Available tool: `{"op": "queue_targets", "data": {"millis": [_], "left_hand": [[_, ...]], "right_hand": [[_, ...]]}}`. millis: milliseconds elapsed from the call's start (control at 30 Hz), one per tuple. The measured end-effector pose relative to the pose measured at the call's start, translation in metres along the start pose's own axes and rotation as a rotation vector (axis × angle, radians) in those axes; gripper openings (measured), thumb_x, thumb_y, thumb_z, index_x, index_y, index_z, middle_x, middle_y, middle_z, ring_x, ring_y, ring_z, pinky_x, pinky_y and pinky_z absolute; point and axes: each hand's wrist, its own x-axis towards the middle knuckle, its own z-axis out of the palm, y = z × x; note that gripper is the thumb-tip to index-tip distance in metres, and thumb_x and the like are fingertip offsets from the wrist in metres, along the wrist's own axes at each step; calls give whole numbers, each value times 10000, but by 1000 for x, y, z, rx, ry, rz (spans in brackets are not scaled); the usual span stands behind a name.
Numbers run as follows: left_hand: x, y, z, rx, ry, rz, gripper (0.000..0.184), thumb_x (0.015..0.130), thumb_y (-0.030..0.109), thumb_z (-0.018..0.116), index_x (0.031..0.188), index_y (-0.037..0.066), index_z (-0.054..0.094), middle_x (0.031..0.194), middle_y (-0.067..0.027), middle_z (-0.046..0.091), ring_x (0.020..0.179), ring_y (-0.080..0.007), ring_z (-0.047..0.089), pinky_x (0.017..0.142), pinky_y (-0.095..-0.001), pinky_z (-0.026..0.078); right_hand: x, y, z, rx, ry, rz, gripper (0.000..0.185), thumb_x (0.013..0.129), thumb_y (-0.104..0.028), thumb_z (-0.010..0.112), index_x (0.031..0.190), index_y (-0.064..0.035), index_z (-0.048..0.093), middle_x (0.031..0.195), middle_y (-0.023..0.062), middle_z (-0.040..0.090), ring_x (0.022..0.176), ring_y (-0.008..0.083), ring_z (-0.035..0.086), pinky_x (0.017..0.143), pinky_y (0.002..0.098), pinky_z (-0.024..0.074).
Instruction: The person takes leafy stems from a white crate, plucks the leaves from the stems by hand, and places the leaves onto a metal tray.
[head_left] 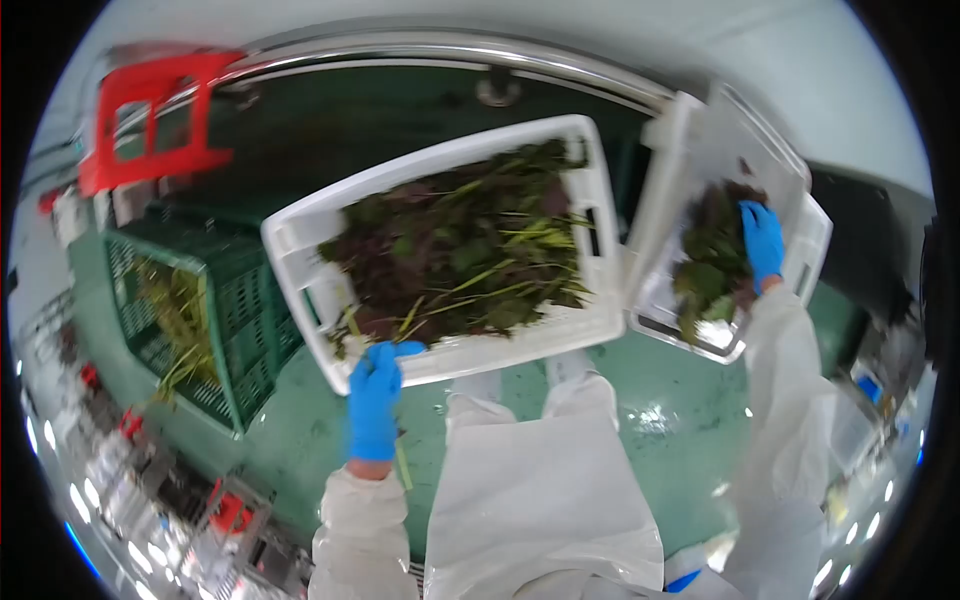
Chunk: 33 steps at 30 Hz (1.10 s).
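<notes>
My left hand (374, 405), in a blue glove, is at the front left rim of a white crate (500, 362). Its fingers are curled, and a pale green stem (404, 465) hangs below it, apparently gripped. The crate holds a heap of dark green and purple leaves (450, 240) with light green stems. Over to the right, my blue-gloved right hand (764, 238) rests at the edge of a pile of loose leaves (710, 255) in a smaller white tray (680, 338). Its fingers look extended, with nothing visible in them.
A green perforated crate (225, 340) with bare stems (175, 320) stands at the left. Behind it is a red plastic crate (150, 120), blurred. A metal rail (450, 45) runs along the back. Scraps lie on the wet green floor (660, 400).
</notes>
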Motion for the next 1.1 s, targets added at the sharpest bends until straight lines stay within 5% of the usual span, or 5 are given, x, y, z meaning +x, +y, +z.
{"op": "queue_targets", "data": {"millis": [400,533,700,833,1100], "left_hand": [[-36,99,-292,-32,879,544,252,937,255,492,1082,114,641,676,91,423,588,-46,375,541,-213,314],[-26,152,-445,-191,967,545,363,976,259,443,1280,78,527,999,-1,563,749,-78,492,719,-231,426],[99,96,-709,-215,695,462,406,966,334,457,1279,89,537,1040,-4,594,866,-123,533,774,-287,423],[131,47,-709,-303,-48,42,417,905,330,546,1248,93,563,1169,-18,582,1013,-149,533,895,-325,406],[114,7,-531,805,1106,554,469,840,60,582,1299,15,494,1294,-135,530,1218,-250,466,1051,-350,326]], "right_hand": [[4,118,33,1382,-93,583,424,994,-176,385,1380,0,394,1342,83,479,1244,202,430,1086,307,295],[-46,30,-1,-33,102,252,471,931,-106,450,1394,-45,391,1259,106,553,1151,235,520,1002,340,380],[-41,-35,-8,-145,-49,391,529,872,-268,543,1347,-50,456,1319,184,516,1188,322,515,1010,372,376],[-25,-22,-22,156,-64,399,627,836,-426,565,1356,-91,460,1349,187,486,1175,330,527,1003,364,388],[1,-174,-61,-347,-51,-106,416,817,-87,563,1225,-165,585,1104,147,621,993,312,597,861,400,466]]}}
